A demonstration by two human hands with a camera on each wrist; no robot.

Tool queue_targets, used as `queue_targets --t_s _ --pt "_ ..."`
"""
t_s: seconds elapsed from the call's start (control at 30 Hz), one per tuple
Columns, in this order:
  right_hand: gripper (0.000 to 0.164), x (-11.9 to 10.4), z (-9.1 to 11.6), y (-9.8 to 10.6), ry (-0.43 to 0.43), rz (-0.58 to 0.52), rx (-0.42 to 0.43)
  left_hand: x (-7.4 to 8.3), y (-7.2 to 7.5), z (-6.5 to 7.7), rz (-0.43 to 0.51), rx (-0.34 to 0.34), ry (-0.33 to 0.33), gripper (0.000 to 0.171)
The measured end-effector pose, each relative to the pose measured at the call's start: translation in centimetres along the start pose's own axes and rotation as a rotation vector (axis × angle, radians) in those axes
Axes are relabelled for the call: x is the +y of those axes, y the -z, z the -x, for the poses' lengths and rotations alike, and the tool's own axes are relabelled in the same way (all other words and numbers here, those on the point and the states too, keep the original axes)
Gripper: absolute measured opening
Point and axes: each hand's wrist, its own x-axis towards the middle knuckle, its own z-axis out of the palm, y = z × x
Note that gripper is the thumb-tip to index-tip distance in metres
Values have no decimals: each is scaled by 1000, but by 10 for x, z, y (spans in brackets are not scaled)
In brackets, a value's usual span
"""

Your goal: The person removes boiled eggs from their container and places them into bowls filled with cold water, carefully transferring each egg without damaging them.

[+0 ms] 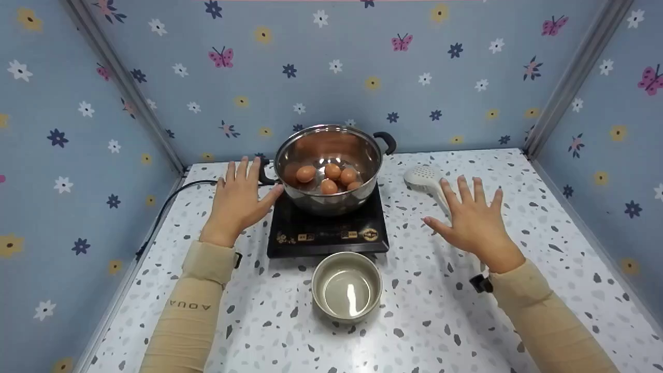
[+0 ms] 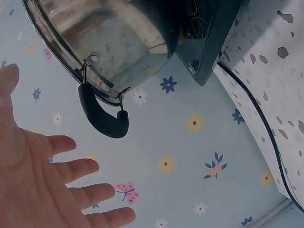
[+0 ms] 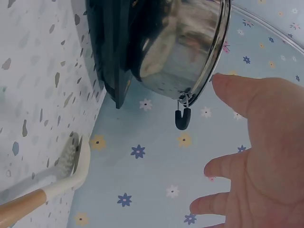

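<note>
A steel pot [image 1: 323, 206] with black side handles stands on a black induction cooktop [image 1: 326, 246]. Several brown eggs [image 1: 329, 186] lie in the bottom of it. My left hand [image 1: 235, 202], fingers spread, hovers beside the pot's left handle [image 2: 102, 116] and holds nothing. On the other side my right hand [image 1: 476, 223] is spread above the table, likewise holding nothing. Below it lies a white slotted skimmer [image 1: 423, 177], partly hidden by that hand; its wooden handle [image 3: 21, 207] shows in the right wrist view.
In front of the cooktop sits a round beige bowl [image 1: 317, 298]. A black cord [image 1: 171, 197] runs from the cooktop along the table's left side. Flower-patterned panels [image 1: 331, 83] enclose the back and both sides of the speckled white table [image 1: 259, 331].
</note>
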Motion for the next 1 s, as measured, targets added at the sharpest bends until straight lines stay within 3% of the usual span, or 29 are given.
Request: queue_targets --t_s 0.47,1.0 --pt "101 15 -6 1 -23 -36 -42 -9 5 -21 67 11 2 98" --pt "106 40 -14 -4 -26 -102 -119 -12 2 -44 212 26 116 90"
